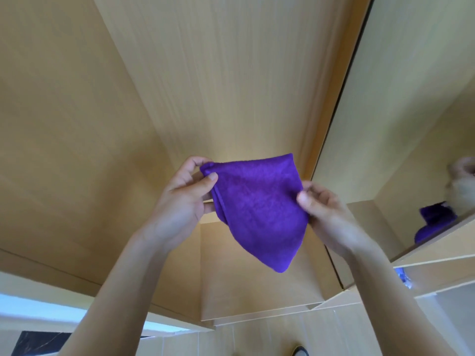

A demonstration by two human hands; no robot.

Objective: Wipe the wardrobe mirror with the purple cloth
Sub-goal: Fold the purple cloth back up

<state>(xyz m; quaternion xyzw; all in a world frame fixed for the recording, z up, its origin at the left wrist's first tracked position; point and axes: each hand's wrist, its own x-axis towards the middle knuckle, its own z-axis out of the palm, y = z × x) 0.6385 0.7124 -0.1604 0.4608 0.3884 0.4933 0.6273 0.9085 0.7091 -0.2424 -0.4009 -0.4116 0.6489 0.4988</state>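
Two hands are working in front of a tan wood wardrobe (218, 73), with the mirror (416, 124) running along the right and reflecting the scene; pale floor tiles are showing below. Left hand (180, 199) and right hand (326, 214) are both pinching the purple cloth (259, 209) by its edges, so it's hanging folded, fuzzy, pointing down.

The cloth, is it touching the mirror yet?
No, the cloth hangs in the air between the left hand and right hand, in front of the wooden panels, clear of the mirror at the right.
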